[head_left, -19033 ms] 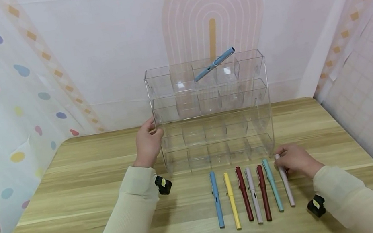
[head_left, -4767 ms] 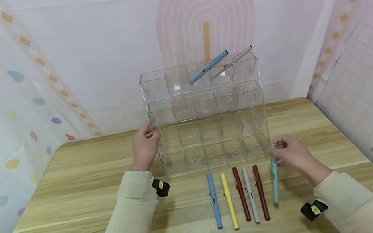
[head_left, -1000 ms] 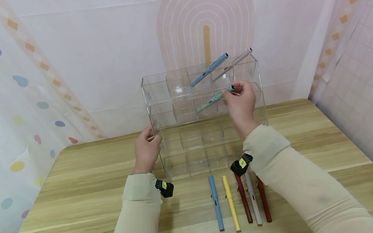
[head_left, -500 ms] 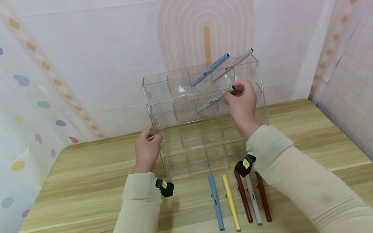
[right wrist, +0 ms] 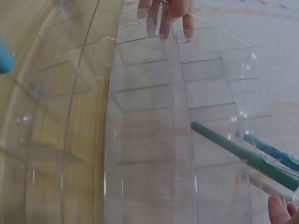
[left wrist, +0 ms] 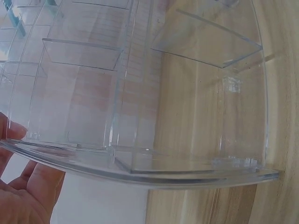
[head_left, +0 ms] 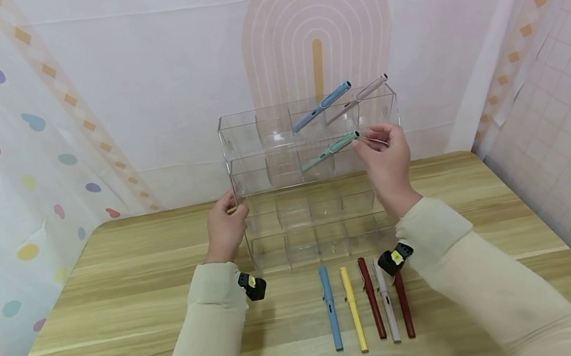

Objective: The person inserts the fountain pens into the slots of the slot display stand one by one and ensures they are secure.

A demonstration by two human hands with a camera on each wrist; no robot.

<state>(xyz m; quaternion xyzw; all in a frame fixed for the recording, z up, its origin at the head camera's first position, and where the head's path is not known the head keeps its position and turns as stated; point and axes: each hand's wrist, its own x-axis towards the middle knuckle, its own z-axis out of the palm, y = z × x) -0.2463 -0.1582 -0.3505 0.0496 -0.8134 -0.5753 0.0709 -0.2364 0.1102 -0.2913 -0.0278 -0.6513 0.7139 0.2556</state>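
Note:
A clear acrylic pen rack (head_left: 284,169) with tiered compartments stands on the table. My left hand (head_left: 224,228) grips its left side panel, thumb and fingers on either side of it, as the left wrist view (left wrist: 32,191) shows. A green pen (head_left: 330,151) leans in the second tier from the top. My right hand (head_left: 386,159) is just right of that pen's upper end, fingers loosely bent, holding nothing. In the top tier lean a blue pen (head_left: 319,109) and a pale grey pen (head_left: 354,100). The right wrist view shows the green pen (right wrist: 243,154) and part of a thumb.
On the table before the rack lie a blue pen (head_left: 331,311), a yellow pen (head_left: 354,310), a dark red pen (head_left: 372,298), a lilac-grey pen (head_left: 388,308) and another dark red pen (head_left: 404,308). The right wrist camera (head_left: 395,259) partly covers the last. A patterned curtain (head_left: 166,97) hangs behind.
The grey and green pens have gone from the table into the rack. Over the last half second my right hand let go of the green pen and moved right. My left hand stayed.

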